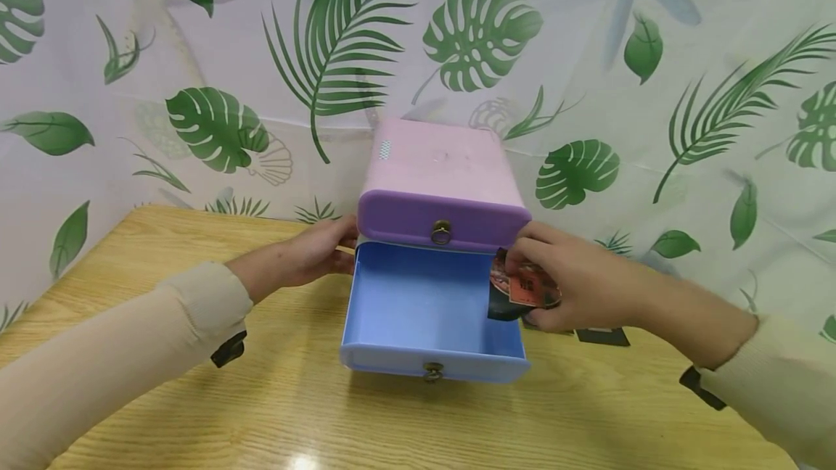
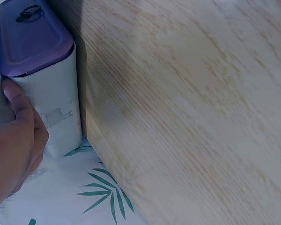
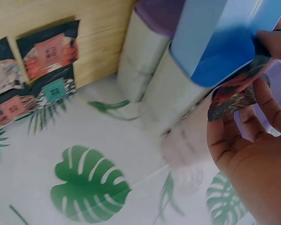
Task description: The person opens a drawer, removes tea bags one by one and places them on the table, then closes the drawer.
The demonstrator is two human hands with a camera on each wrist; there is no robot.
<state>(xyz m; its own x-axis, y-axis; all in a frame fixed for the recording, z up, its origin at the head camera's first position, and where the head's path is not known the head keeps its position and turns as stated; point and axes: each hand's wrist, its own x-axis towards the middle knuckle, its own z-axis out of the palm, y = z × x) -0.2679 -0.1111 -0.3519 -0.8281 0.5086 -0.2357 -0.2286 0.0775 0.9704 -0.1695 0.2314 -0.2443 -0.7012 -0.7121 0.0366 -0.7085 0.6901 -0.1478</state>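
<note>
A stacked drawer cabinet has a pink top box (image 1: 444, 158) with a purple front. Below it a blue drawer (image 1: 418, 296) is pulled out, its bare floor showing. My right hand (image 1: 578, 285) pinches a small dark packet (image 1: 522, 289) with a red label, over the drawer's right side. In the right wrist view the packet (image 3: 239, 93) bends between thumb and fingers, beside the drawer's wall. My left hand (image 1: 320, 249) touches the cabinet's left side. Its thumb (image 2: 16, 98) lies against the casing, just above a lower purple drawer (image 2: 35, 42).
Several flat packets (image 3: 49, 51) with coloured labels lie on the wooden table (image 1: 274, 383), right of the cabinet. A leaf-printed cloth (image 1: 261, 56) hangs close behind it. The open drawer juts toward me, a ring pull (image 1: 433, 370) on its front.
</note>
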